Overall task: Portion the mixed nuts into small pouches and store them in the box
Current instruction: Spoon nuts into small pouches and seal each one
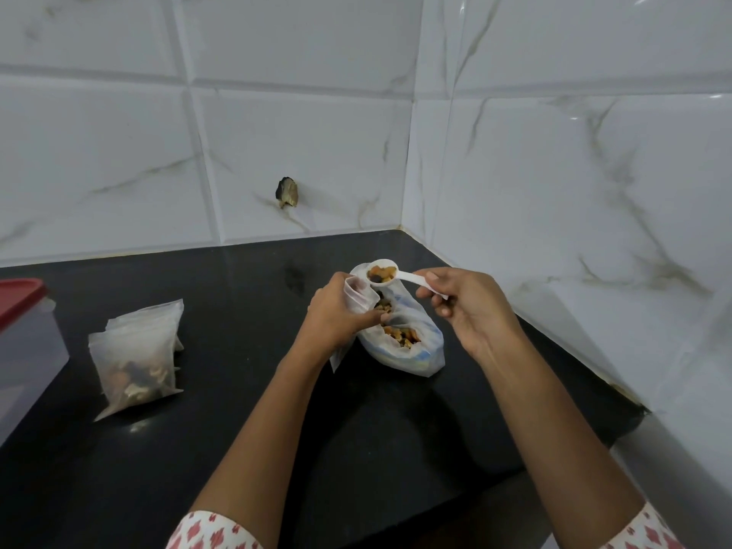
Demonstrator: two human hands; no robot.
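A large clear bag of mixed nuts (412, 342) lies open on the black counter (237, 410) near the wall corner. My left hand (336, 311) grips a small clear pouch (358, 297) by its mouth, just left of the bag. My right hand (471, 307) pinches the handle of a white plastic spoon (382, 273). The spoon's bowl is heaped with nuts and sits level above the pouch's mouth. Filled pouches (136, 362) stand on the counter to the left. A clear box with a red lid (23, 342) is at the left edge.
White marble-look tiled walls (554, 172) meet in a corner right behind the bag. A small dark object (287, 192) sticks out of the back wall. The counter's right side ends at a step down near my right forearm.
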